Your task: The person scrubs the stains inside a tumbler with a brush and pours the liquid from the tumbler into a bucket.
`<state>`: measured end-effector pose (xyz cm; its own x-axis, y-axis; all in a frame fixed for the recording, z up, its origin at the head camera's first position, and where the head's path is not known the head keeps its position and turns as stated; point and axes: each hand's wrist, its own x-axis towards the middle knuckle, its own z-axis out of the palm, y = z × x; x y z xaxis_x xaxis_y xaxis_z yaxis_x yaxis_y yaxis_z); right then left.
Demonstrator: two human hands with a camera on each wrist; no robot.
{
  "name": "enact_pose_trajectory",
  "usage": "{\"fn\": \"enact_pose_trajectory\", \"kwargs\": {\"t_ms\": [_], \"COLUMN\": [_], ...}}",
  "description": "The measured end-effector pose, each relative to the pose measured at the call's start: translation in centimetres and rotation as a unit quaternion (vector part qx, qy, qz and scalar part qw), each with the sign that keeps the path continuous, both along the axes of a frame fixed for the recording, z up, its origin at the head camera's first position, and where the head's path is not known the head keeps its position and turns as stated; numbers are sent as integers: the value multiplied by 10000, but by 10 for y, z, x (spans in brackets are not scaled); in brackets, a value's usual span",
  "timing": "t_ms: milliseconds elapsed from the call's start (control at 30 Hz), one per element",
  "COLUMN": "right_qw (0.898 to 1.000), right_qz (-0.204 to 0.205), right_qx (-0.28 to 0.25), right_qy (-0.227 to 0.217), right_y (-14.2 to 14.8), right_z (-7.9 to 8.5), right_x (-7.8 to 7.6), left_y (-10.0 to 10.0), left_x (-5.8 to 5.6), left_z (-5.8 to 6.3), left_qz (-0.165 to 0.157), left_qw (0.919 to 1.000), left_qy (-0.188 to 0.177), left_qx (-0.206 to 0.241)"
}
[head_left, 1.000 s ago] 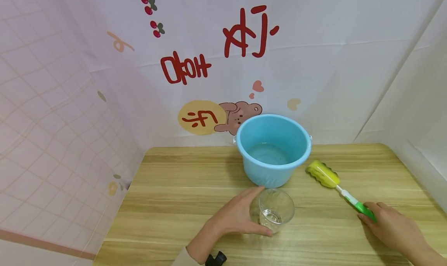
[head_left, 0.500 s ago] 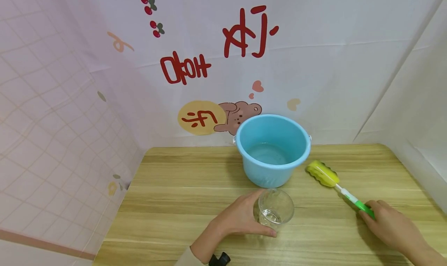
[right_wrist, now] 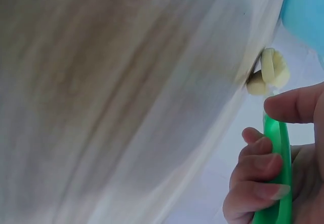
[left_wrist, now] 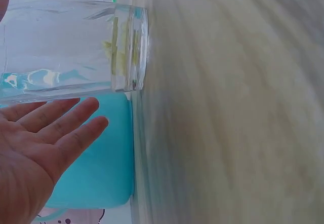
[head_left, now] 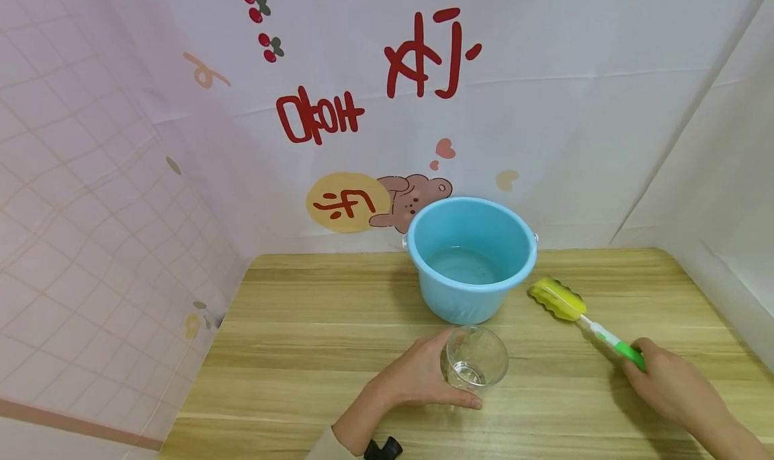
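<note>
A clear glass cup (head_left: 484, 359) stands upright on the wooden table, in front of the light blue bucket. My left hand (head_left: 417, 374) is around its left side, thumb at the near side and fingers at the far side. In the left wrist view those fingers (left_wrist: 76, 120) lie straight along the glass, right at its wall. My right hand (head_left: 674, 383) grips the green handle (right_wrist: 276, 138) of a sponge cup brush, thumb laid along the handle and the other fingers curled round it. The brush's yellow sponge head (head_left: 557, 299) points away, toward the bucket's right side.
The light blue bucket (head_left: 462, 305) stands at the back of the table (head_left: 302, 352), with some water in its bottom. A printed white cloth (head_left: 574, 131) hangs behind the table and along both sides.
My left hand has moved slightly right, closer around the glass cup. My right hand has shifted the brush a little to the left. The cup and bucket stay in place.
</note>
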<state>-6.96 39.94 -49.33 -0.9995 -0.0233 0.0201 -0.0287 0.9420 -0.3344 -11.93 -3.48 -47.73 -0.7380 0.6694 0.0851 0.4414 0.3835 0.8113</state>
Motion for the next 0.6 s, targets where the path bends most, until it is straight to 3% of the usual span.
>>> {"fn": "enact_pose_trajectory", "kwargs": {"t_ms": [267,600], "right_qw": [9997,9992], "right_qz": [-140,-355], "right_qx": [94,-127], "right_qy": [189,103], "right_y": [-2,1], "right_z": [0,9], "right_x": [-1,4], "left_y": [1,2], "left_x": [1,0], "left_z": [1,0], "left_qz": [88,41], "left_qw": [9998,9999], "left_qy": [50,-80], "left_qx": [-159,-132]}}
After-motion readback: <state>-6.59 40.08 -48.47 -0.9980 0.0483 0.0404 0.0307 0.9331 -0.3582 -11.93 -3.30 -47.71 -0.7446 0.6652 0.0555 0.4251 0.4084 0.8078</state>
